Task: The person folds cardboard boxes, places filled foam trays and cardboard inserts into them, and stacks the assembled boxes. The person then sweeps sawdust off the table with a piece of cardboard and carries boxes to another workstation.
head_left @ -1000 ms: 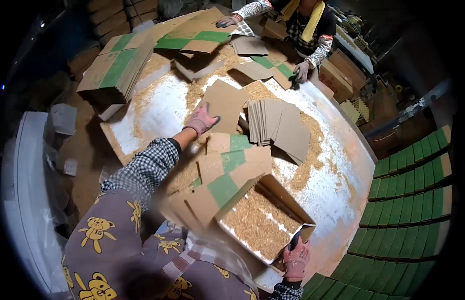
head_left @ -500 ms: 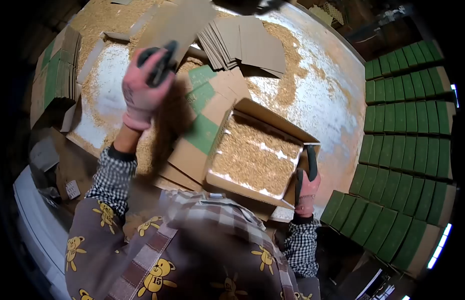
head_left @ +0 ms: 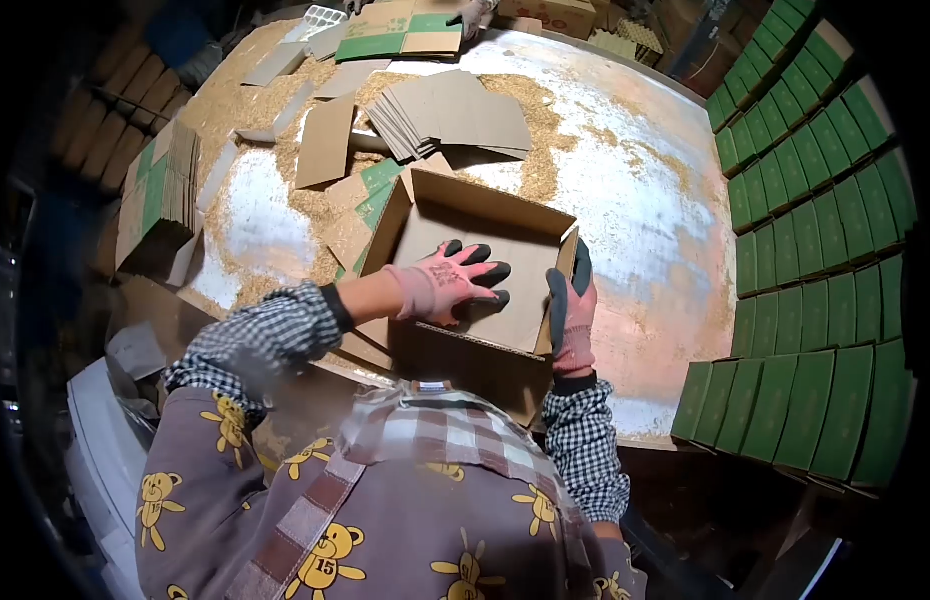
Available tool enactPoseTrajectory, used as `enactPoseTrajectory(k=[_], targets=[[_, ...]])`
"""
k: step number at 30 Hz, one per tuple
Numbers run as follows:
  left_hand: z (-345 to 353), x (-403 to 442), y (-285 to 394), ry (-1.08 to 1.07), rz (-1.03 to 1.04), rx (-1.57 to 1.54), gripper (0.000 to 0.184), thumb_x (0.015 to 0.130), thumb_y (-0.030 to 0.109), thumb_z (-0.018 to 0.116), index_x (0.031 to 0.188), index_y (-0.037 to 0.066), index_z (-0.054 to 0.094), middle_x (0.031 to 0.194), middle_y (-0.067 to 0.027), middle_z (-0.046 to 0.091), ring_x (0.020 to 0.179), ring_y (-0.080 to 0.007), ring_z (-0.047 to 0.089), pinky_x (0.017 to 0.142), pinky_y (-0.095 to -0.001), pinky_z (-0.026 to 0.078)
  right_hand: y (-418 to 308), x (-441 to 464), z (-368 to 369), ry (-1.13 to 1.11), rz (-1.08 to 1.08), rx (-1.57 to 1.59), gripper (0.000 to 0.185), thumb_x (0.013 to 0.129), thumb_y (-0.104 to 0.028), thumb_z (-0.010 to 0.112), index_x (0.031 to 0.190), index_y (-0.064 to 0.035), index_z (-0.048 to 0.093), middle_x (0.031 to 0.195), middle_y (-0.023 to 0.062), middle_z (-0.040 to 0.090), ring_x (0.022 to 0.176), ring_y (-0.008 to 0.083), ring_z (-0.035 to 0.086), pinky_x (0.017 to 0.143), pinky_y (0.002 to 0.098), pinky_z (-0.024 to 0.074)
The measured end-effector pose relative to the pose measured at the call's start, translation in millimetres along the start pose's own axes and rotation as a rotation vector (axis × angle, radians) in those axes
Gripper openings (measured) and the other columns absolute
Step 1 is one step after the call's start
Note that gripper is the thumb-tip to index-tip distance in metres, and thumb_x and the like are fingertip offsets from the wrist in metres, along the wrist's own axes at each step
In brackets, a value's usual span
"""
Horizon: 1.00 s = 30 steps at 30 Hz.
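Note:
An open cardboard box [head_left: 495,195] tilts toward me at the table's near edge. A flat cardboard sheet [head_left: 520,285] lies inside it and hides what is below. My left hand [head_left: 450,285], in a pink glove with dark fingertips, rests on that sheet with its fingers spread. On the box's right side, my right hand [head_left: 575,320] grips the wall, thumb toward me and fingers around the outer corner. Flat green-and-brown cartons [head_left: 380,180] lie partly under the box's left side.
Loose cardboard sheets [head_left: 465,110] fan out beyond the box. Grainy tan filling [head_left: 545,100] is scattered over the table [head_left: 645,240]. Folded cartons [head_left: 160,195] stand at left, rows of green boxes [head_left: 815,300] at right. Another person's gloved hand [head_left: 475,15] touches cartons [head_left: 400,32] at the far edge.
My left hand came down from the upper left, where it held a cardboard sheet, into the box. A sheet now covers the tan filling seen there. The right hand still grips the box.

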State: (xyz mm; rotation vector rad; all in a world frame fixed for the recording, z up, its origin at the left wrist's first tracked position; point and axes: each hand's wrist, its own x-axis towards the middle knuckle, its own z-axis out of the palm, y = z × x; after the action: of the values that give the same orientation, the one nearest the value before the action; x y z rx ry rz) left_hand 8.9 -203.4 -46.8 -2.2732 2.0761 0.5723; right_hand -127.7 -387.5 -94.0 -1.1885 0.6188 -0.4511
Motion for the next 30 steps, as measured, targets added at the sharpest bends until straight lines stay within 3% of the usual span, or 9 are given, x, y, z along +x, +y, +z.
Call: enactPoseTrajectory(k=[3,6,9,12,13,14,18,25,30], targets=[[-7,1,-34,0.08,0.032,-0.311,0.065,0.07,0.016,0.074,0.132,0.023,0.053,0.142,-0.0127,0.041,0.127,-0.0357,0.043,0.103,-0.0465,0.04,2,8,-7,-0.071,-0.27,-0.283,0.05,0.091,-0.017,0.059,0.138,-0.0077,0.042,0.125,0.0105,0.051,0.113,0.0173,0.051,0.095,0.0327,0.0446],[-45,-56,-76,0.7,-0.233,-0.586,0.064,0.078,0.01,0.069,0.138,0.013,0.046,0.141,-0.013,0.045,0.122,-0.0248,0.052,0.099,-0.0323,0.045,12,0,-28,-0.067,-0.085,0.772,0.053,0.094,-0.024,0.059,0.139,-0.0055,0.039,0.135,0.0176,0.045,0.122,0.025,0.048,0.104,0.0366,0.0401],[63,-56,-128,0.734,-0.322,-1.572,0.08,0.085,0.026,0.071,0.146,0.001,0.026,0.142,-0.0157,0.043,0.127,-0.019,0.046,0.098,-0.0296,0.044,73,9,-30,0.03,0.126,-0.241,0.065,0.086,-0.024,0.069,0.141,-0.0053,0.038,0.128,0.0136,0.052,0.119,0.0244,0.05,0.098,0.0335,0.0434],[122,-32,-101,0.645,-0.728,-1.11,0.072,0.085,0.029,0.071,0.14,0.001,0.035,0.12,-0.0142,0.058,0.104,-0.0186,0.059,0.084,-0.0285,0.049,120,27,-20,0.136,-0.095,-0.91,0.074,0.078,-0.016,0.077,0.139,-0.0064,0.037,0.121,0.0157,0.057,0.109,0.0252,0.059,0.09,0.0328,0.0514],[124,-32,-91,0.689,-0.765,-1.262,0.069,0.086,0.03,0.07,0.139,0.001,0.037,0.115,-0.0136,0.06,0.103,-0.0198,0.058,0.087,-0.0304,0.048,101,8,-9,-0.013,0.129,-0.323,0.077,0.076,-0.015,0.078,0.14,-0.0054,0.035,0.122,0.017,0.056,0.11,0.0259,0.058,0.089,0.0337,0.0526],[96,-38,-74,0.696,-0.707,-1.645,0.07,0.085,0.03,0.071,0.138,0.002,0.037,0.114,-0.0135,0.059,0.111,-0.0232,0.054,0.098,-0.035,0.043,60,-12,4,-0.146,0.276,0.266,0.08,0.075,-0.014,0.079,0.14,-0.0044,0.033,0.123,0.0184,0.055,0.11,0.0265,0.058,0.088,0.0345,0.0538],[71,-40,-62,0.583,-0.29,-1.912,0.055,0.097,0.026,0.052,0.142,0.0,0.035,0.128,-0.0105,0.055,0.118,-0.0195,0.052,0.106,-0.0368,0.04,28,-33,-5,0.026,0.065,-0.14,0.102,0.063,-0.017,0.086,0.147,-0.0074,0.03,0.145,0.0107,0.04,0.132,0.0206,0.037,0.106,0.0308,0.0349],[-82,66,5,0.508,0.434,-0.986,0.036,0.099,0.024,0.045,0.128,0.003,0.049,0.115,-0.0077,0.058,0.107,-0.0212,0.056,0.094,-0.0332,0.045,-210,-142,-147,0.085,-0.419,0.062,0.063,0.093,-0.027,0.056,0.142,0.0042,0.033,0.143,0.012,0.042,0.126,0.0201,0.044,0.107,0.0342,0.0335],[-240,137,179,0.45,0.936,-1.758,0.037,0.095,0.023,0.054,0.126,0.003,0.049,0.112,-0.0098,0.058,0.1,-0.0222,0.058,0.087,-0.0358,0.049,-355,-230,-312,0.813,-1.618,-0.296,0.044,0.096,-0.025,0.053,0.131,0.0028,0.049,0.126,0.0137,0.057,0.113,0.0201,0.056,0.099,0.0308,0.046]])
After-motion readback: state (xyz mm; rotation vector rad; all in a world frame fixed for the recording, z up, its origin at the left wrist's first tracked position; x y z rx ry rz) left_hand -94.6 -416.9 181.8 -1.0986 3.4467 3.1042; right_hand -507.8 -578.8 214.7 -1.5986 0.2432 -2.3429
